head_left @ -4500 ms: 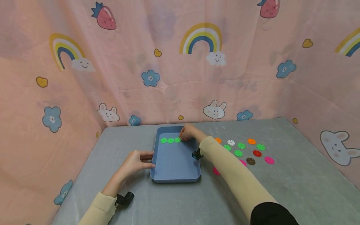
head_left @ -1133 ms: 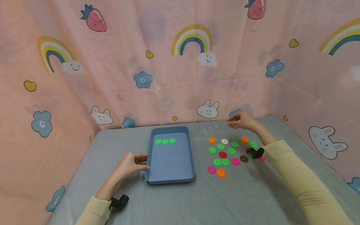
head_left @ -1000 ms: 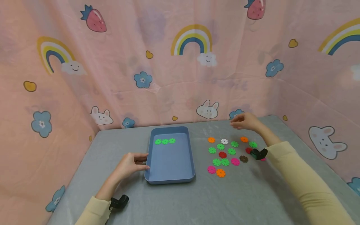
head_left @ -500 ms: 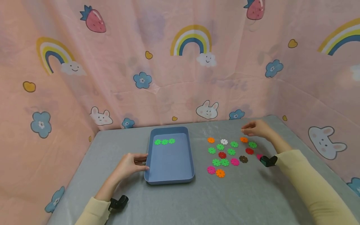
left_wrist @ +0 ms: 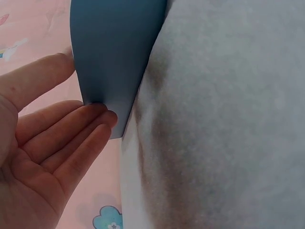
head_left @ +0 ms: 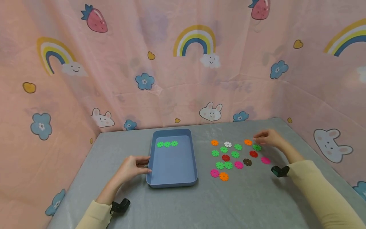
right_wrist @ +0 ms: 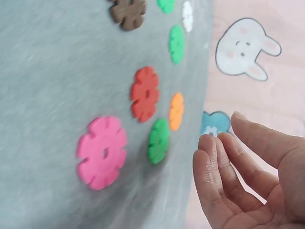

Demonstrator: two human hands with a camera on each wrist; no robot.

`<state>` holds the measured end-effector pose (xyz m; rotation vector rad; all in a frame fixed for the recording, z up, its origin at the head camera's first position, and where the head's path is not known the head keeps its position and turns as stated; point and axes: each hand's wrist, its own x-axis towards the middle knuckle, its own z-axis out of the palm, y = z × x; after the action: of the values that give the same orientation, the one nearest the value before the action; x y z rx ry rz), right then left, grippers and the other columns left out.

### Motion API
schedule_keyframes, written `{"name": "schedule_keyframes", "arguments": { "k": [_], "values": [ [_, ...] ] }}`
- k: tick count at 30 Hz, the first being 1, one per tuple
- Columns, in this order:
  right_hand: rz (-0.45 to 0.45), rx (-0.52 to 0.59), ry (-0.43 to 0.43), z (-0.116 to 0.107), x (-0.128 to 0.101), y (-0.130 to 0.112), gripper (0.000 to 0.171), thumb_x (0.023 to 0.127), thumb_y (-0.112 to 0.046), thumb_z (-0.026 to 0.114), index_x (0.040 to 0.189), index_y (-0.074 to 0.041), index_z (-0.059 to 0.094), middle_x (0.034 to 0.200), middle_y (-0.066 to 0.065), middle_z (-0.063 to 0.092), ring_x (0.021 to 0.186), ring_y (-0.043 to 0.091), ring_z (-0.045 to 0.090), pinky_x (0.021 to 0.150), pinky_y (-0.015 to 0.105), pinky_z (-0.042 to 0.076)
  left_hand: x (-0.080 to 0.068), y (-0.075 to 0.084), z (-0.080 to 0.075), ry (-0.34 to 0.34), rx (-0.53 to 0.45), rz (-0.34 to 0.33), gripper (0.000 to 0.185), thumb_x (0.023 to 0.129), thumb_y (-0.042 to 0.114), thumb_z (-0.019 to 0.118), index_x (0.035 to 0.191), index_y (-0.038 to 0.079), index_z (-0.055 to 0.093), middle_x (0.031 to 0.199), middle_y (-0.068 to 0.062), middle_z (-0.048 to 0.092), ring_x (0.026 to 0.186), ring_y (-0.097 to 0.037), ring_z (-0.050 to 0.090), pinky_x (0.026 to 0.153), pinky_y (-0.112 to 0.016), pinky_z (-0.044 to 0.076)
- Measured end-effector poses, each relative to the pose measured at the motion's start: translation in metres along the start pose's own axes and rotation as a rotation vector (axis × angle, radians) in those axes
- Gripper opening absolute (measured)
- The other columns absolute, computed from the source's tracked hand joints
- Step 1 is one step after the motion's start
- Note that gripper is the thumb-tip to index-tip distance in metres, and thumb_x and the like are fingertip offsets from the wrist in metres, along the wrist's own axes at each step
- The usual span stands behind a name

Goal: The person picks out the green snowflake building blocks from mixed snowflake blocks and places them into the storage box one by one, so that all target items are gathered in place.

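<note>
— Blue tray point(head_left: 172, 178) sat at centre frame on the grey bench point(head_left: 183, 203), with three green discs point(head_left: 167, 144) in a row at its far end.

— And the left hand point(head_left: 132, 167)?

— Its straight fingers point(left_wrist: 71, 136) touched the tray's left wall, holding nothing.

— The right hand point(head_left: 268, 138)?

— It hovered at right of centre, fingers point(right_wrist: 224, 167) loose and empty, just above a green disc point(head_left: 256, 147) and beside an orange disc point(head_left: 247, 142). Loose discs lay scattered between it and the tray, a red disc point(head_left: 253, 154) and a pink disc point(head_left: 265, 160) nearest.
</note>
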<state>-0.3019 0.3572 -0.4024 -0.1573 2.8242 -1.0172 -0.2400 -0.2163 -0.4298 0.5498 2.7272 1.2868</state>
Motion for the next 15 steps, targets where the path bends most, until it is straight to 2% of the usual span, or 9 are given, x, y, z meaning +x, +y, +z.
{"name": "schedule_keyframes", "arguments": {
  "k": [9, 15],
  "values": [
    [0.054, 0.009, 0.001, 0.001, -0.009, 0.013, 0.048, 0.094, -0.029, 0.06, 0.12, 0.011, 0.057, 0.118, 0.031, 0.058, 0.092, 0.026, 0.063, 0.084, 0.043, 0.055, 0.0, 0.0, -0.001, 0.007, 0.003, 0.0, 0.059, 0.073, 0.025, 0.082, 0.122, -0.001, 0.063, 0.116, -0.017, 0.067, 0.1, -0.026, 0.068, 0.081, -0.034, 0.057],
    [0.095, 0.033, 0.005, 0.006, -0.009, 0.028, 0.049, 0.093, -0.029, 0.061, 0.119, 0.011, 0.058, 0.119, 0.031, 0.058, 0.091, 0.023, 0.063, 0.08, 0.035, 0.057, 0.0, 0.001, 0.0, 0.013, 0.012, -0.008, 0.059, 0.072, 0.026, 0.083, 0.122, 0.001, 0.064, 0.116, -0.016, 0.067, 0.1, -0.025, 0.068, 0.08, -0.033, 0.057]
  ]
}}
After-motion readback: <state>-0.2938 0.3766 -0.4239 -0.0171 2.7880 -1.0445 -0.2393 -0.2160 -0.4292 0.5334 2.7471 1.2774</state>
